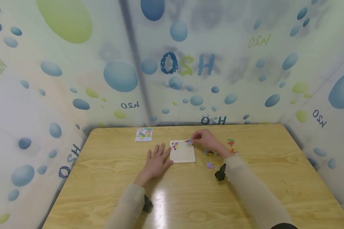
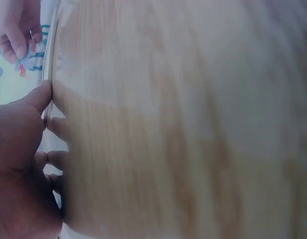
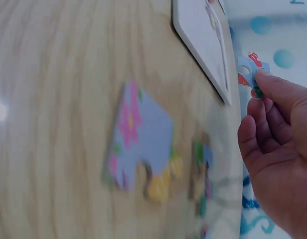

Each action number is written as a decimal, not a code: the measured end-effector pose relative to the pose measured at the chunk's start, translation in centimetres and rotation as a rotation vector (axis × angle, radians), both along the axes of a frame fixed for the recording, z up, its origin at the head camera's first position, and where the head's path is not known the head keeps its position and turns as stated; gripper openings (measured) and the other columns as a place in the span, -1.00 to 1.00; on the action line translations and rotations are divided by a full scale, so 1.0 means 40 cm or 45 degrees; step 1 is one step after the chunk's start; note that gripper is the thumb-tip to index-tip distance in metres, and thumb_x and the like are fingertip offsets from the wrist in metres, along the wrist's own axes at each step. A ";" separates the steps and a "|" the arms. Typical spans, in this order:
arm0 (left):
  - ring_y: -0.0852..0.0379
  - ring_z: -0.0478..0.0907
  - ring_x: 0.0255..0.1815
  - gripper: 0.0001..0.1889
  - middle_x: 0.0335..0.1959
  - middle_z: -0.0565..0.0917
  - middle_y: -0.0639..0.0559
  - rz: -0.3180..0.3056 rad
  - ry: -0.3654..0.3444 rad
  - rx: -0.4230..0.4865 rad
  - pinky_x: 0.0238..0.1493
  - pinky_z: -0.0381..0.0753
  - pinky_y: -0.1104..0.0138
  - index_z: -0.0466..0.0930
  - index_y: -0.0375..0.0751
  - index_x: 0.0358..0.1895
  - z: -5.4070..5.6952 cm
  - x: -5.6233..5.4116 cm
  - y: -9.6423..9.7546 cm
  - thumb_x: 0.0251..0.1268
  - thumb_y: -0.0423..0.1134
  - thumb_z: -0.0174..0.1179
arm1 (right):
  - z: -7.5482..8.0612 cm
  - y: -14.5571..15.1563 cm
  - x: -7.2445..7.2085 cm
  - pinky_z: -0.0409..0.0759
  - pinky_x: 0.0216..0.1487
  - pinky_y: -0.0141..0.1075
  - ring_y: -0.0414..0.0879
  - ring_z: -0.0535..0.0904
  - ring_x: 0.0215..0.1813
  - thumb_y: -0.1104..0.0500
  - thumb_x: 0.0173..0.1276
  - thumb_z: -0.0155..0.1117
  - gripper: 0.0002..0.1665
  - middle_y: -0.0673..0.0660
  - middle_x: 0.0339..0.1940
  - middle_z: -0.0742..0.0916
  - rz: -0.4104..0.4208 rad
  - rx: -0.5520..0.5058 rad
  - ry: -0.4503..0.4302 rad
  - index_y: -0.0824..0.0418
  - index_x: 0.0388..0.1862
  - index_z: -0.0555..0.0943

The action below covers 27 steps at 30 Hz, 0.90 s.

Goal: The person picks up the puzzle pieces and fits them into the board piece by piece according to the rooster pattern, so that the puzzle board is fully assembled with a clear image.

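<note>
Head view: rests the left hand (image 1: 157,161), with fingers spread and nearly straight, on the desk (image 1: 103,178), just at the left edge of a shallow white tray (image 1: 182,156). Pinches 1 jigsaw piece (image 1: 188,141) between thumb and fingers of the right hand (image 1: 205,139), at the upper right corner of the tray; impossible to tell whether touching down or just above. Judging by the tray, probably at an early stage: 1 small colourful patch (image 1: 175,146) in the upper left corner, most of the base bare. Apparently left to place: the pinched piece and the loose pieces (image 1: 231,142) scattered to the right. In the way there: the right forearm (image 1: 224,150), across some of them, so no sure count. Near the back edge of the desk, left of the tray: 1 printed card (image 1: 144,134), perhaps a guide. Behind: a spotted wall covering (image 1: 246,79).

Left wrist view: touches the rim of the tray with the left thumb. Too oblique for reading the inside.

Right wrist view: grips the pale blue, red and green piece by thumb and fingertip. Nearer, blurred on the desk outside the tray: 1 flower-printed piece (image 3: 141,134), with others just beyond.
</note>
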<state>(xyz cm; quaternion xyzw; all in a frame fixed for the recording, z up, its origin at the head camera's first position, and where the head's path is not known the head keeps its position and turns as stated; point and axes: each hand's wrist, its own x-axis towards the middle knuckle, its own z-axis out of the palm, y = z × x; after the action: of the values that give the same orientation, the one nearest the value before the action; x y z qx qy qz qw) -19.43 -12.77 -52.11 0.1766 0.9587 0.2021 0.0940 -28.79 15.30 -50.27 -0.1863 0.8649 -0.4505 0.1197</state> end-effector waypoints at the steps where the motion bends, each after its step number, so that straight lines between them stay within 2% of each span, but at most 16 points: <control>1: -0.31 -0.24 0.66 -0.32 0.67 -0.05 -0.26 0.000 -0.001 -0.007 0.49 -0.33 -0.33 0.17 -0.05 0.63 0.002 0.000 0.001 0.60 0.12 0.03 | -0.001 -0.010 0.000 0.58 -0.13 -0.20 -0.08 0.62 -0.21 0.25 0.40 0.41 -0.92 0.06 -0.28 0.75 0.007 0.004 0.004 0.26 -0.19 0.72; 10: -0.32 -0.24 0.66 -0.32 0.67 -0.06 -0.27 -0.005 -0.020 0.004 0.49 -0.33 -0.33 0.16 -0.08 0.63 0.003 -0.001 -0.002 0.60 0.10 0.02 | -0.014 -0.076 0.005 0.57 -0.13 -0.24 -0.11 0.60 -0.23 0.27 0.39 0.42 -0.94 0.05 -0.30 0.74 -0.002 0.030 -0.013 0.26 -0.22 0.72; 19: -0.34 -0.23 0.65 -0.33 0.66 -0.05 -0.30 -0.009 -0.005 0.038 0.48 -0.35 -0.34 0.18 -0.10 0.63 -0.001 -0.004 -0.003 0.60 0.08 0.03 | -0.023 -0.101 0.001 0.56 -0.13 -0.25 -0.10 0.59 -0.21 0.27 0.39 0.40 -0.96 0.05 -0.30 0.72 -0.015 0.037 -0.037 0.24 -0.22 0.72; 27: -0.30 -0.28 0.66 -0.30 0.67 -0.09 -0.26 -0.006 -0.008 0.013 0.49 -0.38 -0.32 0.13 -0.04 0.65 -0.013 -0.008 -0.004 0.59 0.15 0.00 | -0.028 -0.116 0.002 0.58 -0.12 -0.25 -0.09 0.58 -0.20 0.27 0.40 0.40 -0.93 0.05 -0.28 0.71 -0.028 0.091 0.015 0.24 -0.18 0.71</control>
<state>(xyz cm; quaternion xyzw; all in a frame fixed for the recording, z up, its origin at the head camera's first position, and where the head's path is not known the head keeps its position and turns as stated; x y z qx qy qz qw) -19.76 -12.91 -52.61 0.1787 0.9569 0.2074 0.0966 -28.72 10.65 -51.37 -0.1749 0.8830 -0.4197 0.1163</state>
